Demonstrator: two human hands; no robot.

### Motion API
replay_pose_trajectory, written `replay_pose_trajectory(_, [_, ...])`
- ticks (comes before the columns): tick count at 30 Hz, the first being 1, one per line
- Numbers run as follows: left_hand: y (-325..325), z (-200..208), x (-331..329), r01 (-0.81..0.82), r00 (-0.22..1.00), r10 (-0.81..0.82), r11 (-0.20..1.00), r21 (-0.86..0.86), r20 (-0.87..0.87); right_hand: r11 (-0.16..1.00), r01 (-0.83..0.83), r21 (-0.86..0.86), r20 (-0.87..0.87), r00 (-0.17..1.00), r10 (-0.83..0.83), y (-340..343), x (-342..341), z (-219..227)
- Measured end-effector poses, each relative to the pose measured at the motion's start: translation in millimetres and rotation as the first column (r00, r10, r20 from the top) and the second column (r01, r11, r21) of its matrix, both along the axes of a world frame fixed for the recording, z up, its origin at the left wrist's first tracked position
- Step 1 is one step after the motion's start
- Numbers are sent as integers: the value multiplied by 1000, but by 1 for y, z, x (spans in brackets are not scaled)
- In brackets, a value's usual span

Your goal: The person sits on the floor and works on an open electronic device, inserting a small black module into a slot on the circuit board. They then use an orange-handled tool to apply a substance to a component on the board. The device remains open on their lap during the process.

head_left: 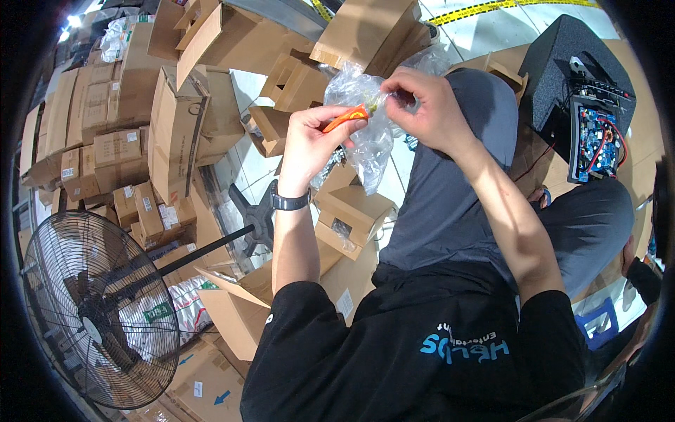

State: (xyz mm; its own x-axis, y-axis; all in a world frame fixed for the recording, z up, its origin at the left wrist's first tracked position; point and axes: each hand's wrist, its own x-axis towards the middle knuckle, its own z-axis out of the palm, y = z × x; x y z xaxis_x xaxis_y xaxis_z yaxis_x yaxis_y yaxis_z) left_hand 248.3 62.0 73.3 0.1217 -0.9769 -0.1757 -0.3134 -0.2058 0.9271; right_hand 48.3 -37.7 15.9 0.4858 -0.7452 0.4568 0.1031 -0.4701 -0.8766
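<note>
My left hand (314, 135) is closed round a small flat orange wrapper (343, 119) with a yellow mark on it. Small yellowish-green bits show at the wrapper's far end. Close to its right, my right hand (427, 105) has its fingers curled into a pinch; what lies between the fingertips is too small to make out. A crumpled clear plastic bag (371, 158) hangs behind and below both hands, with its upper part near the right fingertips. On my left wrist sits a dark watch (290, 202).
Several opened cardboard boxes (351, 219) lie ahead and left, beside stacked cartons (118, 156). A black pedestal fan (102, 309) stands at the left. To the right, a black speaker-like cabinet (555, 63) has a blue circuit board (598, 141) leaning on it. A blue plastic stool (598, 323) is at lower right.
</note>
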Motion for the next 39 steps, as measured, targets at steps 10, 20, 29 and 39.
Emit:
replay_pose_trajectory(10, [7,-7,13,7,999,-13,991,-133,-44,927,10,374,99,994,-51,-11,10,-19])
replay_pose_trajectory(20, [4,-10,4,-60,985,82,988,-144,153,427,-382,819,470,875,-118,21,10,-6])
replay_pose_trajectory(29, [-2,1,-9,-58,976,79,993,-106,205,738,-268,619,476,876,-81,31,19,-16])
replay_pose_trajectory(39, [-2,-3,-5,-56,981,62,998,-36,182,698,-93,710,304,934,-185,35,29,-15])
